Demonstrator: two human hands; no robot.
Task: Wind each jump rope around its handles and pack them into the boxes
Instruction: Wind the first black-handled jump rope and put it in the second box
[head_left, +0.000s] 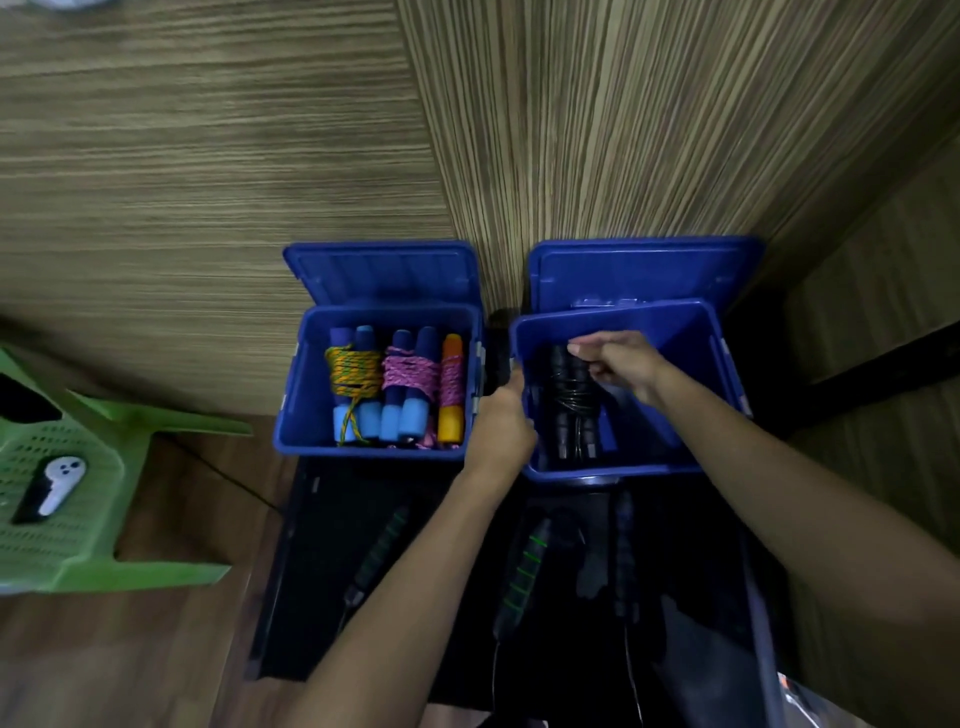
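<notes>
Two open blue boxes stand side by side against the wooden wall. The left box (296, 410) holds three wound ropes: one with orange-yellow cord (352, 371) on blue handles, one with pink cord (410, 373) on blue handles, and one on an orange handle (451, 387). In the right box (691, 338) lies a wound black jump rope (571, 410). My right hand (618, 361) reaches into that box and pinches the top of the black rope's handles. My left hand (498, 421) grips the right box's left rim.
A dark tray or table (311, 571) in front of the boxes holds loose ropes, one with green-striped black handles (522, 571) and another dark handle (626, 561). A green plastic chair (78, 499) at the left carries a white controller (57, 483). Both box lids lean against the wall.
</notes>
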